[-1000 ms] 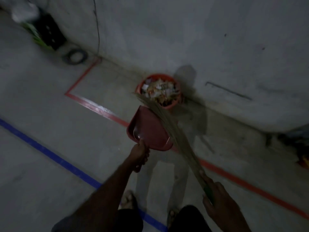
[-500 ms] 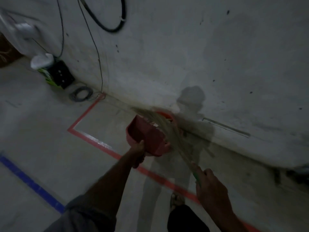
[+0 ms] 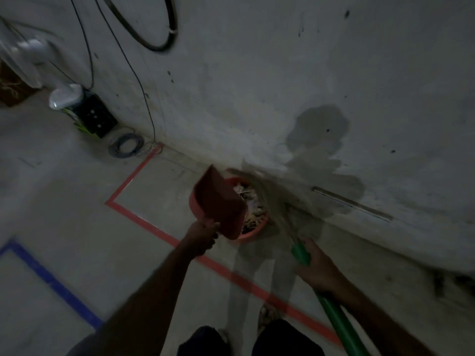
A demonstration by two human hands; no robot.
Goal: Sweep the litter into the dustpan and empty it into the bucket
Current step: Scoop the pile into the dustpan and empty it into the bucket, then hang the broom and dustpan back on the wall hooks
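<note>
A red dustpan [image 3: 218,201] is tipped up over the left side of an orange-red bucket [image 3: 254,231] that stands against the wall and holds pale litter [image 3: 250,201]. My left hand [image 3: 203,233] grips the dustpan's handle from below. My right hand [image 3: 317,265] grips the green handle of a grass broom [image 3: 273,199]. The broom's bristles reach over the bucket's right rim towards the wall. The dustpan hides part of the bucket's inside.
The grey wall [image 3: 282,86] runs close behind the bucket. Red tape [image 3: 144,222] and blue tape [image 3: 51,278] mark lines on the concrete floor. A black box [image 3: 95,116], a white object [image 3: 65,96] and coiled cable [image 3: 126,147] sit at the back left. My feet are below.
The dustpan has gone from lying flat in front of the bucket to standing tipped over it. The view has tilted up towards the wall. The broom's bristles have moved over the bucket's right side.
</note>
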